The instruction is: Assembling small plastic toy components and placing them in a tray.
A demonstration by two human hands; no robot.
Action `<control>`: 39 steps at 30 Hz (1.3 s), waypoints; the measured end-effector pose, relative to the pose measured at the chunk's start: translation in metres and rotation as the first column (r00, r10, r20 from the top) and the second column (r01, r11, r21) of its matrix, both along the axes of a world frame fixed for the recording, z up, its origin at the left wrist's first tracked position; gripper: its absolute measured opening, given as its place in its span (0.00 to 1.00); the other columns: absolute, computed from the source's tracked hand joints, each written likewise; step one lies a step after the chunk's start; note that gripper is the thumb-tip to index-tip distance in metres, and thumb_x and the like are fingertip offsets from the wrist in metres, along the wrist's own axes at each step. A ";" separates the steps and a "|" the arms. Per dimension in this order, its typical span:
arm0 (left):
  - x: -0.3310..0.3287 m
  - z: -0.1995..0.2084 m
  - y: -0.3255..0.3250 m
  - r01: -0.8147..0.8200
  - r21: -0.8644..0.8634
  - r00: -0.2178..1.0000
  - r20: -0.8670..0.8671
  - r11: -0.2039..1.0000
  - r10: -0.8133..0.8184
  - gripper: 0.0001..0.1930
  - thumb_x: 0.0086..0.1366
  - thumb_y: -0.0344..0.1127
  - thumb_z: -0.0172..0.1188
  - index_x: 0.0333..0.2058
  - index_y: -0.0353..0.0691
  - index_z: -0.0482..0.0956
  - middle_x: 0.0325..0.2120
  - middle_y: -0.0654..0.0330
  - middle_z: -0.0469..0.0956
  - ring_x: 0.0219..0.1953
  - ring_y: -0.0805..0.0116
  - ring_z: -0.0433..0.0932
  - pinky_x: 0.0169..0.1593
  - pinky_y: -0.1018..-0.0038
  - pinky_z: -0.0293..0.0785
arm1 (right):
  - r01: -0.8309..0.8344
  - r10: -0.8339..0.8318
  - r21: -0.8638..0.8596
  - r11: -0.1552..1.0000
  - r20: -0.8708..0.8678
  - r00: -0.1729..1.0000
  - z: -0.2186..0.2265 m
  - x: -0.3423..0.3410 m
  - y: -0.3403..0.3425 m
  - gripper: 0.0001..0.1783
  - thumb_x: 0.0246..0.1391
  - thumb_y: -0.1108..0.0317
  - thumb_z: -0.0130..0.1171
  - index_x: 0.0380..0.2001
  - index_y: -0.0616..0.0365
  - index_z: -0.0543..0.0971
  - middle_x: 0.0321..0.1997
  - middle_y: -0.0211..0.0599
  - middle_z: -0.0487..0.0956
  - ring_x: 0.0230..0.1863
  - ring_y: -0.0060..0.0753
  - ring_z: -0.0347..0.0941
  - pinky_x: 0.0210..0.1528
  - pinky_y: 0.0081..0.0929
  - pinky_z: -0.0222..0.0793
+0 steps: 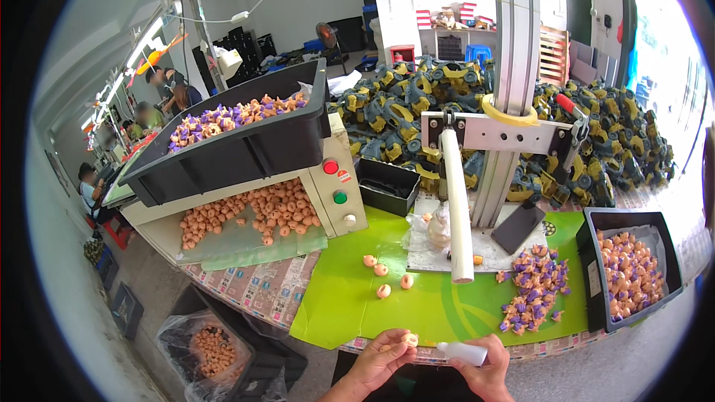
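Observation:
My left hand (381, 361) pinches a small peach-coloured hollow toy head (410, 339) at the table's near edge. In my right hand (488, 368) lies a white squeeze bottle (465, 353), its nozzle pointing left toward the toy head, a small gap between them. Several loose peach toy heads (382, 269) sit on the green mat (335, 305) beyond my left hand. Past my right hand is a heap of small purple and peach toy bodies (532, 290).
A press with a white lever (458, 216) stands on the mat, a phone (519, 227) against its base. To the right is a black bin (596, 283) of assembled toys. A black tray (231, 152) of toy bodies tops a machine (339, 171) at left. Yellow-grey toy vehicles (618, 141) are piled behind.

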State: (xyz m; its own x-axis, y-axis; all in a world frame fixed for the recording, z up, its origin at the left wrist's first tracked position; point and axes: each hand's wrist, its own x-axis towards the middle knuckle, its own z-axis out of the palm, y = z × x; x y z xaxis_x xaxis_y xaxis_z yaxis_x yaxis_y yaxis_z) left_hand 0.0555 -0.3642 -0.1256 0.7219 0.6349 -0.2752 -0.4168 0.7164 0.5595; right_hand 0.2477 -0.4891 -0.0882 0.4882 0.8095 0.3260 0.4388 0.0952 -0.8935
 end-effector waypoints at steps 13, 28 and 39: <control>0.004 0.010 -0.004 -0.104 0.194 0.995 0.032 0.975 0.100 0.15 0.64 0.25 0.58 0.49 0.40 0.74 0.48 0.56 0.75 0.46 0.69 0.77 0.50 0.73 0.77 | 0.087 -0.090 0.026 0.996 0.168 0.982 -0.027 0.007 0.081 0.21 0.41 0.71 0.71 0.41 0.57 0.78 0.42 0.41 0.80 0.42 0.42 0.77 0.46 0.34 0.71; -0.001 0.015 -0.012 -0.050 -0.059 0.996 0.071 0.997 0.054 0.12 0.65 0.28 0.58 0.47 0.41 0.76 0.40 0.62 0.78 0.41 0.70 0.80 0.46 0.77 0.80 | 0.365 -0.308 0.041 0.930 0.628 0.715 0.017 0.091 0.026 0.09 0.44 0.76 0.59 0.32 0.57 0.81 0.44 0.34 0.80 0.43 0.39 0.71 0.48 0.36 0.63; 0.008 0.023 -0.022 0.009 -0.041 0.997 0.071 0.999 -0.006 0.11 0.64 0.31 0.60 0.45 0.41 0.77 0.39 0.62 0.79 0.40 0.72 0.80 0.45 0.77 0.80 | 0.383 -0.085 -0.149 0.912 0.844 0.530 -0.013 0.120 0.089 0.04 0.43 0.69 0.57 0.25 0.51 0.79 0.35 0.32 0.79 0.46 0.38 0.69 0.48 0.35 0.62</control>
State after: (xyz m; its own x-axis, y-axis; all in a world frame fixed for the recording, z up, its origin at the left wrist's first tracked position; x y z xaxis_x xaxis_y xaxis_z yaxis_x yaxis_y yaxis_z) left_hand 0.0631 -0.3858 -0.1022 0.7450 0.6189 -0.2491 -0.4488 0.7412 0.4992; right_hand 0.3680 -0.4000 -0.1010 0.3220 0.8278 0.4594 0.9451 -0.3094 -0.1050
